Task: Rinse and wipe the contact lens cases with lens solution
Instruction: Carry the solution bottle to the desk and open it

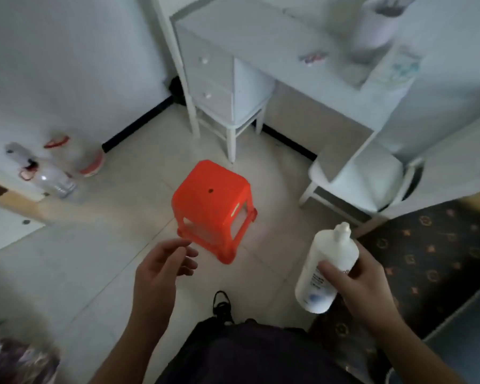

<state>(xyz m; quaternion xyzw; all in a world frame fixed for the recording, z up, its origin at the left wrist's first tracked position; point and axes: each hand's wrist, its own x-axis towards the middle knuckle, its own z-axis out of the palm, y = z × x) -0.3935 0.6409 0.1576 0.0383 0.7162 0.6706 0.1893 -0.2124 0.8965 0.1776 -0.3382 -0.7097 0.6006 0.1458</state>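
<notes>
i see soft, even, rather dim daylight with a cool bluish cast and no hard shadows. the whole frame is smeared by motion blur, worst on the desk (261, 31) top right. the orange stool (212, 206) glows oversaturated. straight lines bow toward the edges from the wide lens.

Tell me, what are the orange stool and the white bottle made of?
The orange stool looks like moulded plastic: one solid bright colour, smooth, slightly shiny, rounded corners. The white bottle gripped in the right hand also seems plastic: cloudy white, smooth, with a moulded nozzle cap.
</notes>
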